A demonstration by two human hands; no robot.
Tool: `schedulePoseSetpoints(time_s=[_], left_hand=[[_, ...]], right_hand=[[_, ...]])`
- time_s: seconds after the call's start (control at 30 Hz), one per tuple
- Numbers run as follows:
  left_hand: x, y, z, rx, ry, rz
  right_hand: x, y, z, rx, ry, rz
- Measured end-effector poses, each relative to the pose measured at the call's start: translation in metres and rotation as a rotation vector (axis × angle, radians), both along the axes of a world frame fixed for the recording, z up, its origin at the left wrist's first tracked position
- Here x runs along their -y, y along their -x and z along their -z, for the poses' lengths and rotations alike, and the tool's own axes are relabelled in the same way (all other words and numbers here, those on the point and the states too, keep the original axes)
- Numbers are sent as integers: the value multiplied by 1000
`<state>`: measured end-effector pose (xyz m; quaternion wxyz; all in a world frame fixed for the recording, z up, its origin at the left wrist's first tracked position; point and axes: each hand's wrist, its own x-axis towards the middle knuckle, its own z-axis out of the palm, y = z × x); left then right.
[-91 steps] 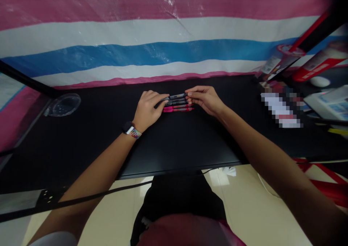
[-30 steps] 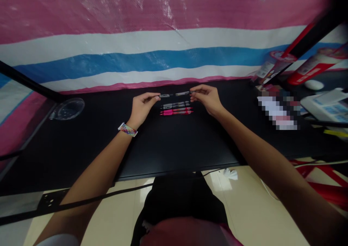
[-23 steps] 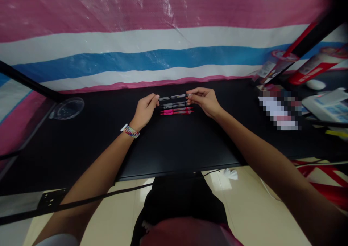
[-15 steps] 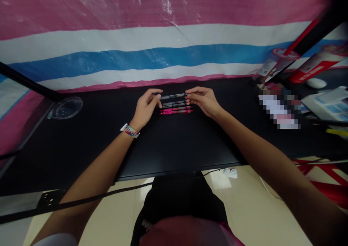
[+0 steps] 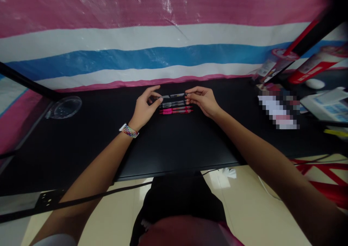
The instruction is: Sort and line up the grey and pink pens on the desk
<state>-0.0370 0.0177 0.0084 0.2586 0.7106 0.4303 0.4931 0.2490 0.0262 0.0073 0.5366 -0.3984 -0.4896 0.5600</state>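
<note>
A black-and-grey pen (image 5: 176, 95) lies crosswise at the far side of a row of pens on the black desk (image 5: 176, 140). My right hand (image 5: 202, 100) pinches its right end between thumb and fingertips. At its left end is my left hand (image 5: 146, 104), thumb tip by the pen and index finger raised apart from it. Just nearer to me, another dark pen (image 5: 174, 104) lies parallel. Pink-and-red pens (image 5: 175, 110) rest side by side below that one. A multicoloured band (image 5: 129, 130) circles my left wrist.
A clear plastic lid or dish (image 5: 66, 107) sits at the left. On the right stand a clear cup (image 5: 274, 66) with a red straw and a red-and-white cup (image 5: 315, 66), with a white rounded object (image 5: 315, 83) beside them. A striped sheet (image 5: 163, 57) hangs behind the desk.
The fingers of my left hand have spread apart, with the index finger lifting from the far pen's left end. My right hand keeps its pinch, and the pens have hardly shifted.
</note>
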Motion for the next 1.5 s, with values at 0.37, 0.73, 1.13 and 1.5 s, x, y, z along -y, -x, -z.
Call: schedulePoseSetpoints(time_s=[0.37, 0.73, 1.13, 1.5], left_hand=[[2, 0, -3, -34, -22, -16], [9, -7, -11, 140, 65, 5], [11, -10, -12, 149, 13, -3], [4, -6, -2, 122, 12, -44]], right_hand=[[2, 3, 1, -2, -17, 11], [6, 2, -16, -350, 274, -259], [5, 9, -11, -498, 359, -197], [8, 8, -11, -374, 312, -190]])
